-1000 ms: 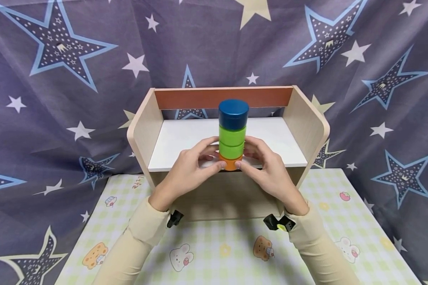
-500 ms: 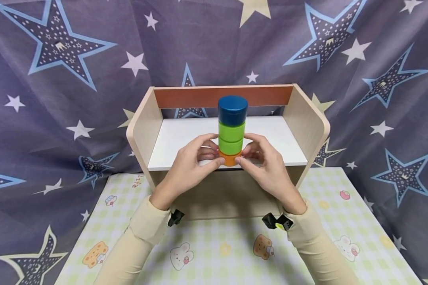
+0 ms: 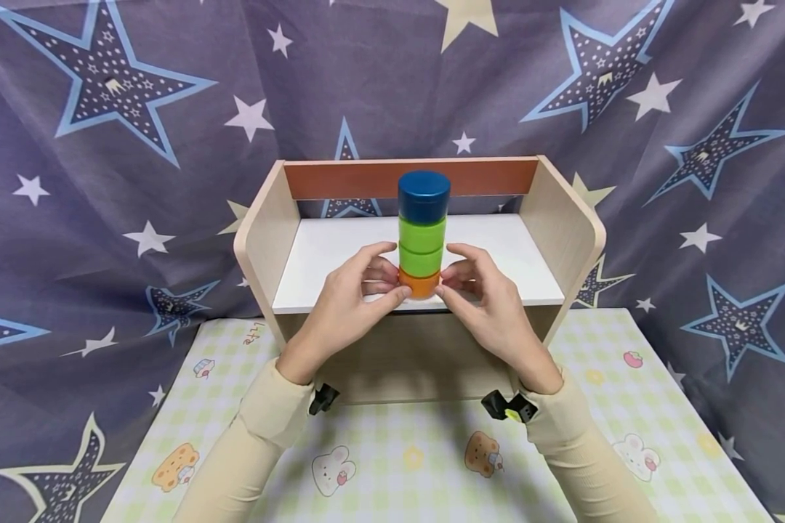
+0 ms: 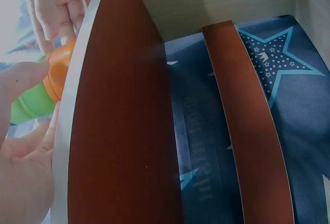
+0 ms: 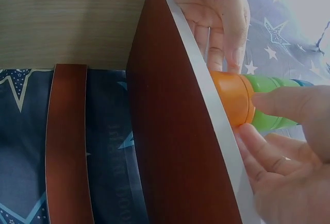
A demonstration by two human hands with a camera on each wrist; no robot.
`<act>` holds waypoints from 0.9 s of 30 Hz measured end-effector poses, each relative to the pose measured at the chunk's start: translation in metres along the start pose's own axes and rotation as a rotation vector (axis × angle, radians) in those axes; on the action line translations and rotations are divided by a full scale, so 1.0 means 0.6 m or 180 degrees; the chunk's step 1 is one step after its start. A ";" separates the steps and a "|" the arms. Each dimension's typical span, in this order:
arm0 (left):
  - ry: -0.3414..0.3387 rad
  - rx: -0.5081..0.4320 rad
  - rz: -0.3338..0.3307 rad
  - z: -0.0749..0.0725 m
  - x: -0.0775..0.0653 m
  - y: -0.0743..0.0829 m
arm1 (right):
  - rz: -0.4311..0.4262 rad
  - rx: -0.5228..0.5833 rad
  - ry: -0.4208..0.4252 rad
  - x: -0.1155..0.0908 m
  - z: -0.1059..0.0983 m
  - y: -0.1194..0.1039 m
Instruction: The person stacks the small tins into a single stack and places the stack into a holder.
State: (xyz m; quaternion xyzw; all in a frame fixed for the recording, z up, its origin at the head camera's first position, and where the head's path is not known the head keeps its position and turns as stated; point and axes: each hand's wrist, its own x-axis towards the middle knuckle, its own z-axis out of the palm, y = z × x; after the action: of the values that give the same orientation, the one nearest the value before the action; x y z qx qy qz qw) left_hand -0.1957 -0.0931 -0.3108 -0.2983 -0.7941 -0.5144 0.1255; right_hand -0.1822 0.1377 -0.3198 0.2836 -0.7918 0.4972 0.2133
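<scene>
A tall upright stack of coloured cylinders (image 3: 421,243) stands at the front of the white shelf board (image 3: 360,236). Its top is dark blue, its middle bright green, and its bottom section orange (image 5: 232,98). My left hand (image 3: 349,301) holds the orange base from the left, with thumb and lower fingers against it. From the other side my right hand (image 3: 487,305) does the same. Both index fingers stand a little off the green part. In both wrist views the thumbs lie over the orange and green sections, and the orange end meets the board's white edge (image 5: 206,87).
A small wooden shelf unit has raised side panels (image 3: 562,211) and a brown back rail (image 3: 408,179). It stands on a table with a checked cloth (image 3: 412,465). A star-patterned curtain (image 3: 392,80) hangs behind and beside it.
The stack has moved slightly back and left onto the shelf board. Both index fingers have come away from its green part, while the wrists stay almost in place.
</scene>
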 end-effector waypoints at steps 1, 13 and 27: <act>0.0001 -0.0002 -0.0005 0.000 0.000 0.000 | -0.0002 -0.0010 -0.0003 0.000 0.000 0.000; 0.0014 -0.0032 -0.0045 0.001 -0.001 0.000 | -0.0059 -0.0138 -0.0049 0.000 -0.002 0.001; -0.0007 0.0047 -0.0025 0.003 -0.005 -0.001 | 0.0122 -0.0194 -0.0203 0.004 -0.006 -0.003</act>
State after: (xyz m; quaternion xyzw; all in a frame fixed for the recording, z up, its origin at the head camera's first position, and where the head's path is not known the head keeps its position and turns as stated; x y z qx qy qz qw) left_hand -0.1937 -0.0930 -0.3134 -0.2947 -0.7992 -0.5087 0.1249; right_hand -0.1825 0.1395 -0.3154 0.2775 -0.8182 0.4676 0.1869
